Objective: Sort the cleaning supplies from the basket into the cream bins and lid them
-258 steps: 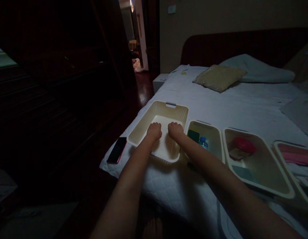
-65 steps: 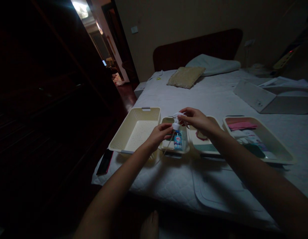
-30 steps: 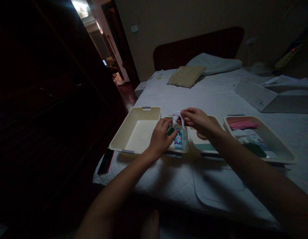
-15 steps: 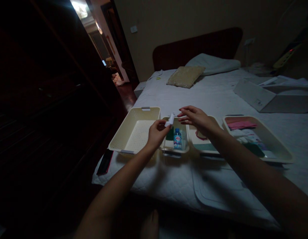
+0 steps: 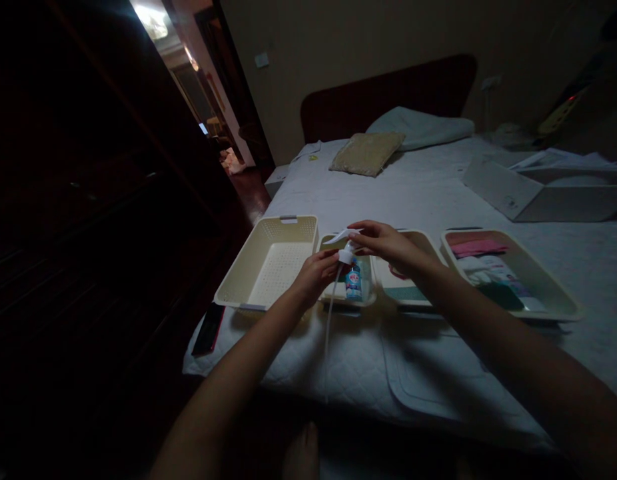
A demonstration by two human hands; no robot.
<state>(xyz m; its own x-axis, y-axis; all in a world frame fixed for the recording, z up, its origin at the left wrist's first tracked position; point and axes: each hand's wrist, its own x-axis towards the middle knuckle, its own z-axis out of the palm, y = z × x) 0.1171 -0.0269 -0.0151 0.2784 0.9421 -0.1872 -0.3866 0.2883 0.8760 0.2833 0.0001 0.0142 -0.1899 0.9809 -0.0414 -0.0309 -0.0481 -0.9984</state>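
Observation:
My left hand grips a white trigger spray head, and its long thin dip tube hangs down past the tray edge onto the quilt. The fingertips of my right hand pinch the top of that head from the right. Just below the head, a small plastic bottle with a blue label stands in a narrow cream tray. Nothing sits on the bottle's neck that I can make out, since the head and my hand partly hide it.
A cream perforated basket lies to the left of my hands, and a black phone lies by the bed edge. Further cream trays stand to the right, one holding pink cloth. An open grey box and pillows sit farther back.
My right hand has moved left from open in the air onto the spray head. The head now shows in my left hand with its long tube hanging down.

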